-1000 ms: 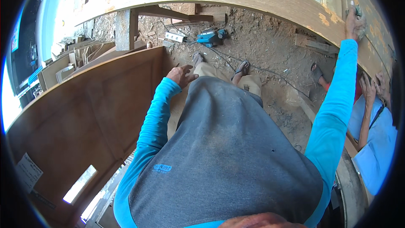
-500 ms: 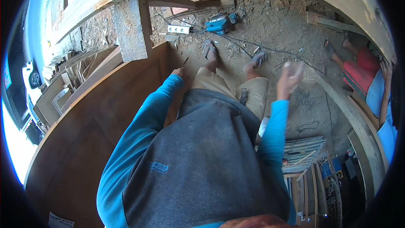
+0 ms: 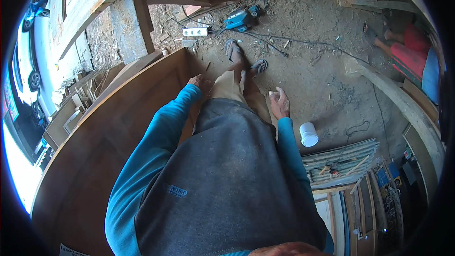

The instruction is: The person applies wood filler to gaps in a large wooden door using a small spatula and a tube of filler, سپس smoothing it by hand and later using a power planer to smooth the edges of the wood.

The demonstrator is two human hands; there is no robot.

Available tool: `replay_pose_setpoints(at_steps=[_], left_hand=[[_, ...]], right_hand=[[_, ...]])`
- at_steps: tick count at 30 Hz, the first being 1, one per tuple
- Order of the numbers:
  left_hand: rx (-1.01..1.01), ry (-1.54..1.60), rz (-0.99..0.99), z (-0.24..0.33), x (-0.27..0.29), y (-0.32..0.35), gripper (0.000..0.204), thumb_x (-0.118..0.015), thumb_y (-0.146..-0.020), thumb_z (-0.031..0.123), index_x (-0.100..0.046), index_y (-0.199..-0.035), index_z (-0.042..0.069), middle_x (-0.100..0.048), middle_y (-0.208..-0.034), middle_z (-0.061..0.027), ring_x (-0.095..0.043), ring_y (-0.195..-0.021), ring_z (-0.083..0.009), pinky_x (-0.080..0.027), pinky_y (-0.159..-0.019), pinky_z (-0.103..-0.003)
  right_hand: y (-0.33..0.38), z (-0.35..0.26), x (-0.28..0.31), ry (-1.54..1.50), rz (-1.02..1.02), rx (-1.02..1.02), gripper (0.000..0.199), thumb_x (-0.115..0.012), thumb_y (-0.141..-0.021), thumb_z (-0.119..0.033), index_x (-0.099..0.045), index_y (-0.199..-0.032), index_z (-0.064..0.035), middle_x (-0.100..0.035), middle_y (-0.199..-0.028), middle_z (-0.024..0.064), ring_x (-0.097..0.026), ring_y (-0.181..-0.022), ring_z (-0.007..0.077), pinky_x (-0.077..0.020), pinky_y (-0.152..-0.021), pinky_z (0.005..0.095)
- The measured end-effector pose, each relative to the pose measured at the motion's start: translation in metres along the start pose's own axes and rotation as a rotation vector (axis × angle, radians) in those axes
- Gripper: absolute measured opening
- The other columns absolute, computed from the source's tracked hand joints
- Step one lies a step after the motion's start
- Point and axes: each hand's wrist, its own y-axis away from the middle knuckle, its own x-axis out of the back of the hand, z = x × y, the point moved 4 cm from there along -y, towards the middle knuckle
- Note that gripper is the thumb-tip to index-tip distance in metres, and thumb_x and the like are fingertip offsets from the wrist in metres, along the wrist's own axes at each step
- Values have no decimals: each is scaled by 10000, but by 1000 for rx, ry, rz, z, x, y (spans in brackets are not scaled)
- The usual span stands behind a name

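My left hand (image 3: 199, 83) hangs beside the end of a large brown wooden panel (image 3: 118, 109). Its fingers are in shadow, so I cannot tell whether they touch the panel or how they are bent. On the other side of my body, my right hand (image 3: 279, 104) is open over the dirt floor, holding nothing, with its fingers partly spread. A white bucket (image 3: 309, 135) stands on the floor close to my right forearm.
Ahead of my feet lie a blue power tool (image 3: 241, 19), a white power strip (image 3: 195, 32) and a dark cord (image 3: 303, 41). A curved-looking wooden beam (image 3: 398, 90) runs at right, near a person in red shorts (image 3: 411, 56). Stacked boards (image 3: 85, 92) lean at left.
My right hand has come down and inward, closer to my body. My right foot has stepped nearer my left. The white bucket has come into fuller view. My left hand stays beside the panel.
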Motion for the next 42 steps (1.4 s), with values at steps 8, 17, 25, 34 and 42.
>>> replay_pose_setpoints(at_steps=[8, 17, 25, 34, 42], left_hand=[[-43, -45, -95, 43, -46, -71, 504, -677, -915, 461, -735, -1274, 112, -694, -1342, -174, -667, -1231, -360, -519, -1080, -438], [-419, -261, 20, 41, -86, -326, 451, -690, -949, 419, -717, -1254, 88, -715, -1236, -205, -683, -1147, -383, -546, -964, -478], [-324, 22, 278, 82, -81, -461, 974, -850, -818, 403, -385, -1566, -14, -548, -1491, -274, -558, -1362, -410, -461, -1138, -458], [-204, -99, 164, 55, -96, -533, 887, -822, -767, 393, -467, -1468, -20, -619, -1388, -295, -620, -1282, -433, -513, -1069, -490], [-303, -172, 59, 142, -50, -357, 819, -844, -756, 423, -528, -1383, 2, -662, -1245, -293, -661, -1179, -421, -533, -986, -491]], right_hand=[[-3, 91, -78, 354, -60, -138, 615, -695, -953, -379, -555, -1445, -38, -607, -1387, 250, -558, -1302, 428, -459, -1115, 513], [-31, 111, -112, 322, 13, -254, 741, -750, -924, -415, -456, -1507, -63, -428, -1553, 224, -445, -1424, 417, -461, -1100, 586], [-48, 102, -96, 342, 58, -205, 710, -759, -924, -409, -491, -1468, -39, -462, -1511, 221, -429, -1438, 399, -415, -1144, 546], [-59, 99, -87, 317, 44, -187, 672, -752, -927, -411, -528, -1438, -37, -480, -1499, 215, -434, -1433, 391, -403, -1144, 551], [-36, 110, -117, 215, 43, -322, 694, -727, -928, -491, -559, -1411, -21, -490, -1504, 203, -449, -1427, 390, -419, -1135, 558]])
